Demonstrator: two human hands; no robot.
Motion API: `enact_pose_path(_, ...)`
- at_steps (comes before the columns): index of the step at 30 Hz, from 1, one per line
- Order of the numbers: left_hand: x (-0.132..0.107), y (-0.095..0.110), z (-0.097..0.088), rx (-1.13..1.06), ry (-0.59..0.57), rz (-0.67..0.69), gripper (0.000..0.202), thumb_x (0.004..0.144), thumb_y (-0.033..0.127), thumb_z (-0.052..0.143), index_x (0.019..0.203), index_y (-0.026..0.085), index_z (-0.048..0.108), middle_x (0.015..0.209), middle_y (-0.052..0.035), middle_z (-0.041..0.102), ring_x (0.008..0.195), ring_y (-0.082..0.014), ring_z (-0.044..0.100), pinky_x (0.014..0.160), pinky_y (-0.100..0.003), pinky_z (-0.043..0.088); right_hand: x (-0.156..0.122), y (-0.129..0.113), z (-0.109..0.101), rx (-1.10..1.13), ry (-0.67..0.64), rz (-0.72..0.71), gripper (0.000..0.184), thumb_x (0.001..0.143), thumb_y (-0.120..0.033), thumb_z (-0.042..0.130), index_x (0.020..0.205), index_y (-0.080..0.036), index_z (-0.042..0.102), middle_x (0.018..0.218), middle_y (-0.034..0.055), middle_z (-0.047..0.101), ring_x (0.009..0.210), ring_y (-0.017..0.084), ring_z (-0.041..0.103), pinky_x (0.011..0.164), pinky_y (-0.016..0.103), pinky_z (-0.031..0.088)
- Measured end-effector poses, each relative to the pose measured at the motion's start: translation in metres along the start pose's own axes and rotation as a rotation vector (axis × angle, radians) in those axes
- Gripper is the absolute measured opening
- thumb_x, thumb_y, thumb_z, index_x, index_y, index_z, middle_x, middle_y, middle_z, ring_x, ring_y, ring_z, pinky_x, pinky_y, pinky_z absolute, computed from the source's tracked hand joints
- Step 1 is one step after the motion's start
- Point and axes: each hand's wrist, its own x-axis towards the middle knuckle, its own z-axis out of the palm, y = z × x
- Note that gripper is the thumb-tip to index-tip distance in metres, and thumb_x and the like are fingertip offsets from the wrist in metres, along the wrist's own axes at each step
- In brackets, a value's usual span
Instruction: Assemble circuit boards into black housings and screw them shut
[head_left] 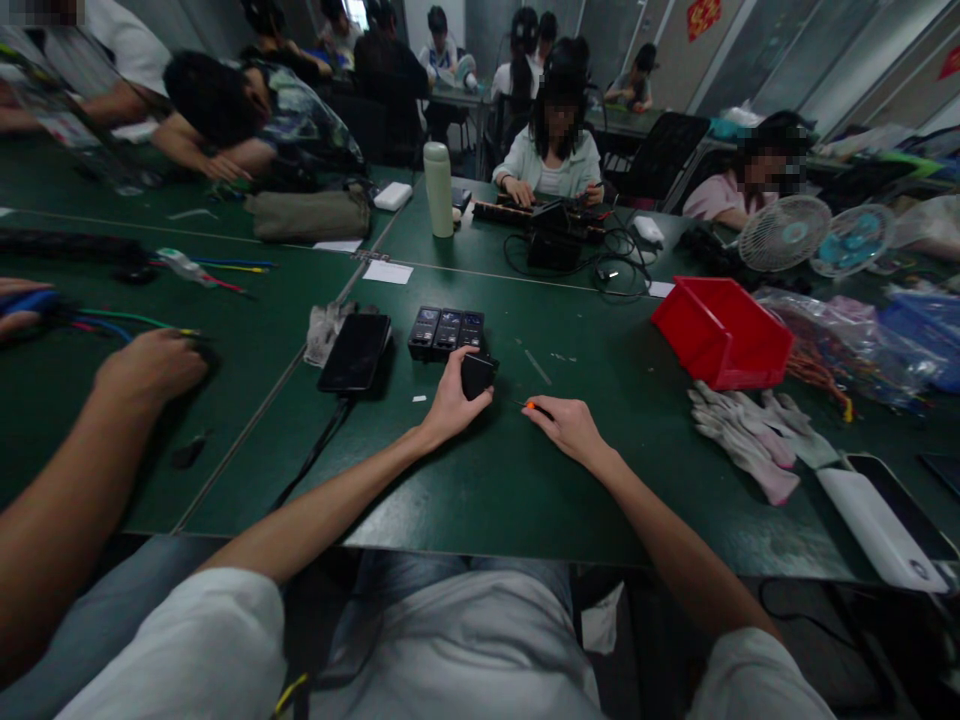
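My left hand (452, 400) is closed around a small black box-shaped part (478, 374) that rests on the green table (495, 480). Just beyond it lies a row of three similar black modules (445, 331). My right hand (564, 425) lies on the table with its fingers pinched on a thin tool with an orange tip (531, 406). A black phone (355, 352) with a cable lies to the left of the modules, beside a crumpled grey glove (324, 330).
A red bin (721, 331), white gloves (750, 435), a white power bank (881, 528) and a bag of wires (832, 345) lie at right. A co-worker's forearm and hand (146, 368) rest at left near coloured wires. Other people, a bottle (439, 189) and fans (784, 232) sit further back.
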Motion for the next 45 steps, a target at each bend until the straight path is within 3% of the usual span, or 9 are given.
enact_pose_path(6,-0.0005,0.0015,0.0000,-0.005,-0.007,-0.005,0.060,0.074,0.021,0.064,0.127,0.023,0.036,0.114,-0.0065,0.051,0.099,-0.0193,0.054,0.091,-0.037,0.045,0.0001,0.0005,0.0021,-0.015,0.009,0.009,0.033,0.093,-0.045,0.048,0.097,-0.016,0.065,0.080,0.0052,0.070,0.065,0.015,0.062,0.061,0.024,0.043)
enact_pose_path(45,-0.0010,-0.0008,0.0003,-0.030,-0.018,0.003,0.061,0.072,0.022,0.064,0.127,0.024,0.037,0.111,-0.0062,0.052,0.095,-0.0190,0.055,0.088,-0.038,0.045,0.0002,0.0004,0.0068,-0.048,-0.032,0.015,0.027,0.092,-0.042,0.050,0.098,-0.018,0.062,0.077,0.0038,0.068,0.062,0.014,0.061,0.058,0.024,0.042)
